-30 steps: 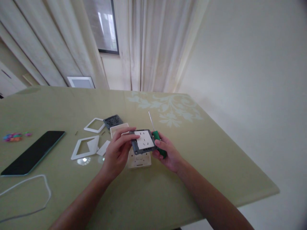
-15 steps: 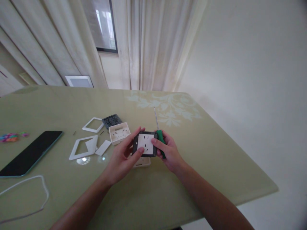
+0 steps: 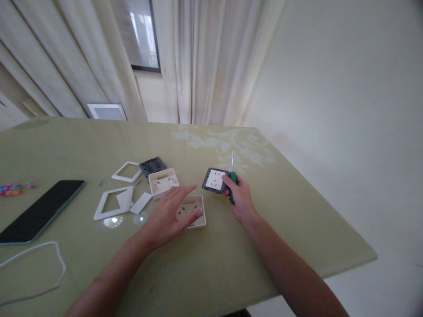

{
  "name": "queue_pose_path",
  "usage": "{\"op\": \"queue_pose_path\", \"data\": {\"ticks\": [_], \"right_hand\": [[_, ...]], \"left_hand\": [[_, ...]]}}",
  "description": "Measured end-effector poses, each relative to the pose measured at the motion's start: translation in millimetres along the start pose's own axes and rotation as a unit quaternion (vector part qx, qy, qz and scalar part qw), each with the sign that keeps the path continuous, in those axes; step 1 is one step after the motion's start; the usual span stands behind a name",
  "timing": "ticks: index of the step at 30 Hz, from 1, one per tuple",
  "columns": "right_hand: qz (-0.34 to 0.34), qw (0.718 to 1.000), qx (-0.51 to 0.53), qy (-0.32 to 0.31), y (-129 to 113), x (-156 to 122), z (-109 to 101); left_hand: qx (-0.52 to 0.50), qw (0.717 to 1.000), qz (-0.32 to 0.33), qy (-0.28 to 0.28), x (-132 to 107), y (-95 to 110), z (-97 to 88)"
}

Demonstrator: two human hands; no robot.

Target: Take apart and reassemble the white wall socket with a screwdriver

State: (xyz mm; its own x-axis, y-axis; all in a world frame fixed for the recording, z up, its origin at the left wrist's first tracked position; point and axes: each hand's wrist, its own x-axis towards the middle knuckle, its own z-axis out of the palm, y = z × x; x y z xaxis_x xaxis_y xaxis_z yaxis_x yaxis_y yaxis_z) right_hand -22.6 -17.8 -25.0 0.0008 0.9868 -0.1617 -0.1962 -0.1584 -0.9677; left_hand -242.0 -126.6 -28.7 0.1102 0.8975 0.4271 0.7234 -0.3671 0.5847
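My right hand (image 3: 240, 196) grips a wall socket (image 3: 215, 180), a white slotted face in a dark grey frame, with the thumb on its edge. The same hand also holds a screwdriver (image 3: 233, 187) by its green handle, its metal shaft pointing away from me. With fingers spread, my left hand (image 3: 170, 215) hovers over or touches a white mounting box (image 3: 201, 211); contact is unclear. The hand hides the left part of that box. Just beyond lies a second white mounting box (image 3: 163, 181), with a dark grey socket plate (image 3: 152, 166) behind it.
Two white frames (image 3: 99, 211), a white cover piece (image 3: 141, 203) and small screws (image 3: 139, 182) lie left of the boxes. Farther left are a black tablet (image 3: 42, 211), a white cable (image 3: 61, 262) and colourful small pieces (image 3: 13, 189). The table's right edge slants towards a wall.
My left hand has let go of the socket and opened over the near box. My right hand has carried the socket and screwdriver slightly right and away from me, uncovering more of that box.
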Motion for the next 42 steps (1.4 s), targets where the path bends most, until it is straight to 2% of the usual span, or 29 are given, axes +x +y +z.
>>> {"op": "queue_pose_path", "data": {"ticks": [2,5,11,15,17,21,28,35,42], "right_hand": [[0.010,1.000,-0.012,-0.005,5,4,-1],[0.019,0.999,-0.032,-0.016,11,7,0],[0.027,0.995,-0.074,-0.056,15,10,1],[0.048,0.988,-0.095,-0.113,13,7,2],[0.049,0.987,-0.094,-0.123,13,4,3],[0.038,0.991,-0.074,-0.104,14,6,3],[0.015,0.995,0.004,-0.097,13,13,-2],[-0.045,0.992,0.061,-0.105,8,12,-2],[-0.042,0.987,0.124,-0.089,10,14,-5]], "left_hand": [[0.020,0.997,0.030,-0.061,-2,0,4.9],[0.034,0.991,0.054,-0.121,-3,0,10.7],[0.054,0.984,0.052,-0.164,-5,-4,11.6],[0.091,0.986,0.041,-0.135,-5,-10,8.9],[0.104,0.987,0.038,-0.116,-4,-13,7.3],[0.157,0.984,0.027,-0.082,-2,-15,7.4],[0.242,0.970,0.003,-0.032,-1,-19,20.4],[0.258,0.964,-0.036,0.050,4,-31,19.9],[0.226,0.970,-0.042,0.074,5,-29,17.1]]}}
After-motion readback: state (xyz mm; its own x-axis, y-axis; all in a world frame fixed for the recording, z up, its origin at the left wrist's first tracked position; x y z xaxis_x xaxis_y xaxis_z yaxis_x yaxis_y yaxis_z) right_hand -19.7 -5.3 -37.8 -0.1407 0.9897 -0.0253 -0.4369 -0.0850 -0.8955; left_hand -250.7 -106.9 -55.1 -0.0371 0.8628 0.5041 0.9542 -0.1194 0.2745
